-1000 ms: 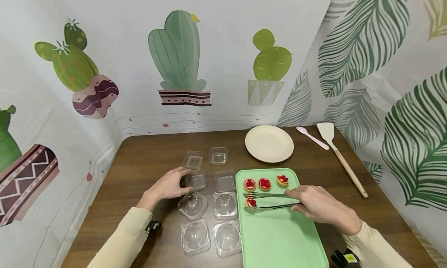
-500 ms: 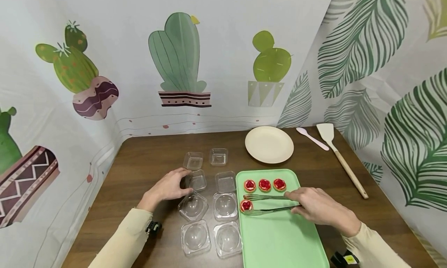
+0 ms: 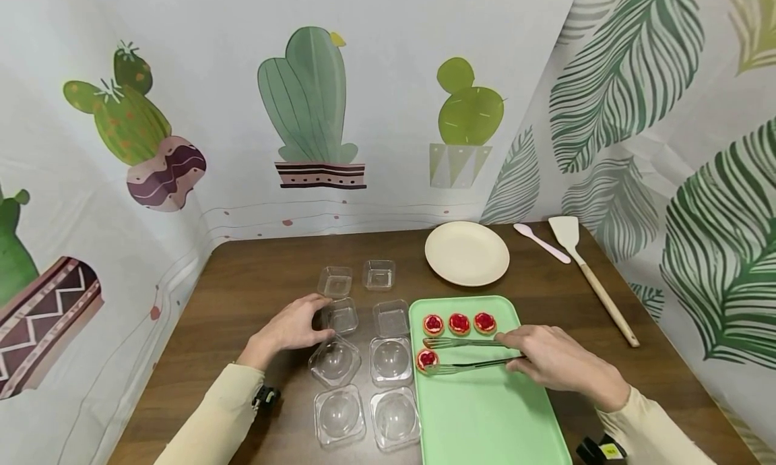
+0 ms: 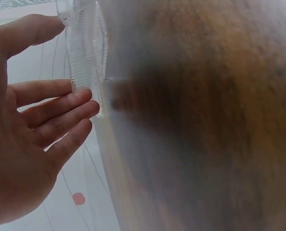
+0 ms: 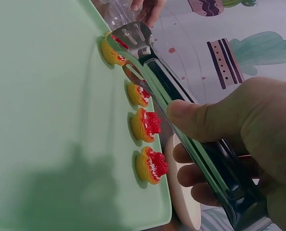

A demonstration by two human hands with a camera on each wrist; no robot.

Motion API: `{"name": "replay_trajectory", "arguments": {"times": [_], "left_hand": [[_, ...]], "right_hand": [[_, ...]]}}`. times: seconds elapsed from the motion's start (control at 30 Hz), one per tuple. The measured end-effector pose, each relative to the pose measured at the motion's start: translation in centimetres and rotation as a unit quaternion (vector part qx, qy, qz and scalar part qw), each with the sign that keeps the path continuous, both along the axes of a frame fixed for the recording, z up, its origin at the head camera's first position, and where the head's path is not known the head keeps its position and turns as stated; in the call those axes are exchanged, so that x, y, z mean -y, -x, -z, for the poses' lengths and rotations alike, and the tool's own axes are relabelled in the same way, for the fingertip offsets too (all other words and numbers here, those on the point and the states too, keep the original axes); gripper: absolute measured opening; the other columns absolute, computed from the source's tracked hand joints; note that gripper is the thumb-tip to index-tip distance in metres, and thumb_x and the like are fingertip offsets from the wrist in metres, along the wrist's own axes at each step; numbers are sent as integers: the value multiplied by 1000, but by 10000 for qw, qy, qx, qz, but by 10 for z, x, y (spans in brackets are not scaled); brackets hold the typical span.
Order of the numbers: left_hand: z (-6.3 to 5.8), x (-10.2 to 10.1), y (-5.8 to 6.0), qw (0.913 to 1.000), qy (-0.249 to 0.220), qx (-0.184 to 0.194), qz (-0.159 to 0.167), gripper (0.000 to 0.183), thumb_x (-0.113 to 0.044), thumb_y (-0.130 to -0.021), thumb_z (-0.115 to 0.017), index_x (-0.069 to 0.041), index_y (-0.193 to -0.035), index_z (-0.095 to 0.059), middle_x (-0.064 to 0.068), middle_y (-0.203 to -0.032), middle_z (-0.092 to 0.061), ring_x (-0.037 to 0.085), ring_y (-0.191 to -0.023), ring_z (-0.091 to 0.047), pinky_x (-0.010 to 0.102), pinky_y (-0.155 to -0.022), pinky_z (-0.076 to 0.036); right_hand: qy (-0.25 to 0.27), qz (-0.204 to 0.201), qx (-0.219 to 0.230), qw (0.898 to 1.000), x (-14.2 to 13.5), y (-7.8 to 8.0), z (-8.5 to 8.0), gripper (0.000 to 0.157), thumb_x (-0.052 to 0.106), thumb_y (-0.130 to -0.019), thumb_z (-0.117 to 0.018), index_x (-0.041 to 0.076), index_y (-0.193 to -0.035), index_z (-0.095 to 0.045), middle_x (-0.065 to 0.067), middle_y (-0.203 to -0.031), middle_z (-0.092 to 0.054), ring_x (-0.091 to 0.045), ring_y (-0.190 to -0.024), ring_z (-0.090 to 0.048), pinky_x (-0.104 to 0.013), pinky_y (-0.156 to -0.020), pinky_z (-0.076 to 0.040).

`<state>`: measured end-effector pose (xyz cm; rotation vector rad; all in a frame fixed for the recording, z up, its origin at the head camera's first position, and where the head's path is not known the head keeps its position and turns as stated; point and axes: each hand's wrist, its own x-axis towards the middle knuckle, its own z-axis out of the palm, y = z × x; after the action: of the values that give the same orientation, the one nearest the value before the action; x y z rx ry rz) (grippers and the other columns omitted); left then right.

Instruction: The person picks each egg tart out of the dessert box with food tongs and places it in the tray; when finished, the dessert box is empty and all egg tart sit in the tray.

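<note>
My right hand (image 3: 554, 354) grips a pair of metal tongs (image 5: 201, 151), whose two slotted arms stand apart over the green tray (image 3: 479, 411). Between their ends a small fruit tart (image 3: 427, 361) with red topping sits near the tray's left edge; the nearer arm overlaps it. Three more such tarts, including a middle one (image 3: 459, 324), form a row along the far end. At left, my left hand (image 3: 295, 324) has its thumb and fingers spread beside a clear plastic container (image 3: 343, 315), fingertips at its edge. The container's joined lid (image 3: 335, 361) lies open toward me.
More clear containers stand alongside: a right-hand one (image 3: 391, 318) with its domed lid (image 3: 391, 358), and farther ones (image 3: 379, 275). A beige plate (image 3: 467, 253), a pink spoon (image 3: 542, 242) and a wooden-handled spatula (image 3: 597, 286) lie at the back right.
The tilted rightmost tart in the row now sits flat, a little farther left. The tart by the tongs has also moved left and sits flat. My left hand has stayed in place.
</note>
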<state>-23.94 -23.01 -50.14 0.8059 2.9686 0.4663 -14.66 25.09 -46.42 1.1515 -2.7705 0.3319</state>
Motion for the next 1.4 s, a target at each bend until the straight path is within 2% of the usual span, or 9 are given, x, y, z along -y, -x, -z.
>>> {"name": "replay_trajectory", "arguments": {"times": [0.37, 0.53, 0.7, 0.83, 1.0, 1.1, 1.23, 1.3, 1.4], "left_hand": [[-1, -1, 0, 9999, 111, 78, -50, 70, -41, -78, -74, -3, -134, -57, 11, -131, -59, 27, -118, -59, 44, -101, -48], [-1, -2, 0, 9998, 144, 115, -81, 71, -41, -79, -73, -3, -136, -55, 12, -135, -56, 28, -121, -57, 45, -103, -47], [-2, -2, -1, 9997, 135, 211, -82, 72, -40, -79, -73, -3, -138, -53, 12, -138, -54, 30, -124, -55, 46, -105, -45], [-3, -2, -1, 9996, 87, 249, -66, 72, -39, -79, -73, -2, -138, -53, 13, -139, -53, 30, -124, -55, 46, -105, -45], [-3, -1, 0, 9997, 84, 219, -18, 72, -39, -80, -73, -2, -138, -53, 14, -139, -53, 30, -125, -55, 45, -106, -45], [-2, -1, 0, 9997, 88, 222, 5, 72, -39, -80, -73, -2, -138, -53, 14, -139, -53, 29, -125, -55, 45, -106, -45], [-3, 0, 0, 9998, 56, 201, -17, 71, -38, -80, -73, -2, -137, -53, 13, -138, -54, 30, -123, -56, 45, -105, -46], [-2, 1, 0, 9998, 56, 179, -31, 71, -38, -80, -74, -1, -137, -53, 13, -138, -54, 30, -123, -56, 45, -104, -46], [-2, 1, 0, 9998, 65, 209, -34, 71, -38, -80, -73, -1, -137, -53, 13, -138, -54, 29, -123, -56, 45, -104, -46]], "right_hand": [[82, 273, -216, 9994, -3, -3, -9, 42, 24, -77, -81, 7, -114, -70, -1, -101, -73, -16, -90, -69, -36, -67, -58], [512, 439, -565, 9961, -7, -5, -9, 46, 20, -73, -84, 5, -114, -69, 1, -99, -71, -9, -84, -67, -30, -68, -57], [1213, 1003, -603, 9857, -15, -9, -9, 52, 13, -69, -86, 0, -115, -66, 5, -86, -68, 5, -69, -56, -18, -58, -50], [1554, 1846, -592, 9686, -23, -12, -6, 51, 18, -71, -86, 7, -117, -64, 14, -71, -59, 4, -63, -53, -23, -54, -48], [1895, 3084, -574, 9304, -34, -18, 2, 39, 32, -77, -82, 16, -107, -64, 14, -63, -55, 0, -51, -43, -27, -49, -39], [2122, 3481, -740, 9101, -41, -22, 11, 36, 32, -78, -81, 10, -101, -64, 3, -61, -58, -8, -44, -43, -29, -43, -36], [2252, 3757, -1052, 8928, -47, -25, 26, 42, 28, -78, -80, -4, -100, -63, -19, -71, -62, -37, -57, -58, -54, -50, -46], [2201, 3975, -1014, 8850, -49, -27, 32, 47, 28, -79, -79, -8, -103, -62, -25, -76, -63, -49, -68, -60, -64, -57, -44], [1947, 4387, -559, 8755, -52, -33, 40, 54, 35, -82, -75, -11, -106, -59, -29, -79, -61, -53, -71, -58, -66, -58, -42]]}}
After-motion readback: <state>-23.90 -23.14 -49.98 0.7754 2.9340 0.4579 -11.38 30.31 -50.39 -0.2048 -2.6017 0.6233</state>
